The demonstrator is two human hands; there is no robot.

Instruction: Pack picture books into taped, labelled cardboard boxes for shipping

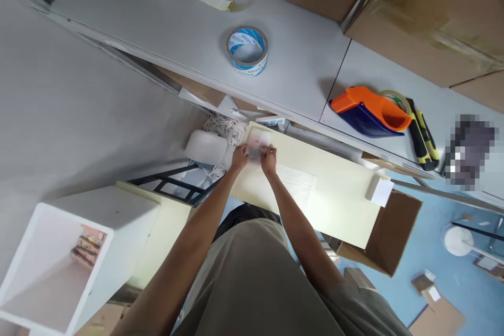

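Note:
Both of my hands are over the left end of a pale yellow tabletop (338, 194). Between them is a small flat packet (259, 139), whitish with pink and grey patches and blurred, so its exact kind is unclear. My left hand (240, 158) has its fingers closed on the packet's left edge. On the packet's right edge, the fingers of my right hand (269, 159) are pinched. Beside my right forearm lies a whitish sheet with faint lines (295, 184).
Above the tabletop runs a grey shelf (157, 26) with a tape roll (248, 51), an orange-and-blue tool (372, 110), a yellow-and-black cutter (423, 134) and cardboard boxes (429, 21). An open carton (399, 231) stands right; a white foam box (106, 231) is lower left.

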